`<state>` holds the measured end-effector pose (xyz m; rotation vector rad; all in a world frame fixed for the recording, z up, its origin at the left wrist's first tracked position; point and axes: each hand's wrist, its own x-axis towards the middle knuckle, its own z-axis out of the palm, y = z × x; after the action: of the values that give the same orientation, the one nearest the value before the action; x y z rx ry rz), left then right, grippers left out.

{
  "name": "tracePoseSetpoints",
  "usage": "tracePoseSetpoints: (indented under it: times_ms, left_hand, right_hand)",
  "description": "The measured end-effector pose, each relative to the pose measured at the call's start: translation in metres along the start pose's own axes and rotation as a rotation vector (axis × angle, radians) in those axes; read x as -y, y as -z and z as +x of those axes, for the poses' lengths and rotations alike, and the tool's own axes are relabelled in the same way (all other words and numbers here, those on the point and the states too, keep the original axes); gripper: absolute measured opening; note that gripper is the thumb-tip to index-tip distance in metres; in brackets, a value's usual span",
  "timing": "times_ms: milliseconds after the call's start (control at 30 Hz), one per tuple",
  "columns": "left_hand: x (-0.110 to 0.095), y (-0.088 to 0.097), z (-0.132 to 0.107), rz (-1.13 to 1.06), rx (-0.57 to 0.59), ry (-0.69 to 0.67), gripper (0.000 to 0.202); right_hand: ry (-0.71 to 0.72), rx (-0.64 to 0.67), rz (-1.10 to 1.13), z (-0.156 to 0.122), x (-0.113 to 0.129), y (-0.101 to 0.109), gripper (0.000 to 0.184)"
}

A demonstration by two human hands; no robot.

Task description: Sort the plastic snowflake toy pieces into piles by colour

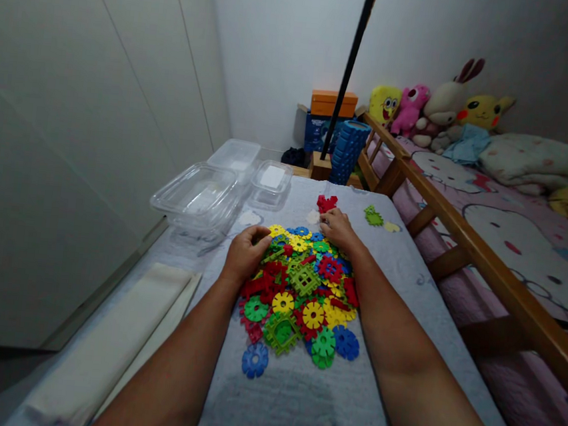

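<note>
A heap of notched plastic building pieces, round and square, in red, yellow, green and blue, lies on the cloth-covered table. My left hand rests at the heap's far left edge, thumb and fingers apart, with nothing visible in it. Beyond the heap, my right hand has its fingers curled in at some red notched pieces, seemingly gripping one; the fingertips are partly hidden. A green notched piece lies apart to the right. One blue round piece sits at the heap's near edge.
Clear plastic containers stand at the back left, with a smaller lidded one beside them. A folded white cloth lies along the left edge. The bed's wooden rail borders the right. Behind the table rises a black pole.
</note>
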<state>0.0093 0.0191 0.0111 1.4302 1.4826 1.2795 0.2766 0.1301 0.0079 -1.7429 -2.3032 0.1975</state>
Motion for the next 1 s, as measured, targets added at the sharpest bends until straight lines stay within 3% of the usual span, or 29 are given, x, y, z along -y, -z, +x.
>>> tracePoseSetpoints:
  times_ms: [433,733,900,1000]
  left_hand:
    - [0.002,0.000,0.001,-0.012,0.000,-0.004,0.030]
    - [0.002,0.000,0.001,-0.009,0.005,-0.006,0.030]
    - [0.002,0.000,0.000,-0.015,0.009,-0.008,0.030]
    - [0.001,0.000,0.000,-0.018,0.013,0.005,0.032]
  right_hand:
    - [-0.048,-0.087,0.025,0.001,-0.009,-0.008,0.038]
    - [-0.043,0.004,0.029,-0.006,0.002,0.003,0.024]
    - [-0.026,-0.009,0.093,-0.006,0.009,0.022,0.026]
    - [0.059,0.141,0.223,-0.010,0.018,0.045,0.019]
